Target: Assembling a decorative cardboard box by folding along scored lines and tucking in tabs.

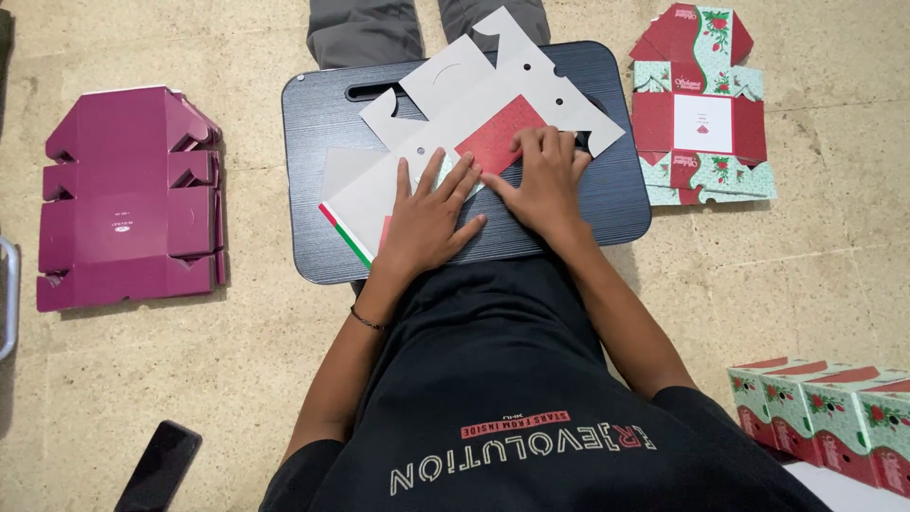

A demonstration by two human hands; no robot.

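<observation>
A flat, unfolded cardboard box blank (pixel 474 114), grey side up with a red panel showing, lies on the dark lap desk (pixel 607 204). Its long axis runs diagonally, from the desk's near left corner toward the far right edge, with the notched flaps pointing away from the person. The left hand (pixel 427 213) lies flat on the blank's near part, fingers spread and pressing, gripping nothing. The right hand (pixel 545 180) presses down just beside it with fingers together at the red panel's edge. On the floor, a stack of purple blanks (pixel 128 199) lies left of the desk and a floral blank (pixel 701 109) right
</observation>
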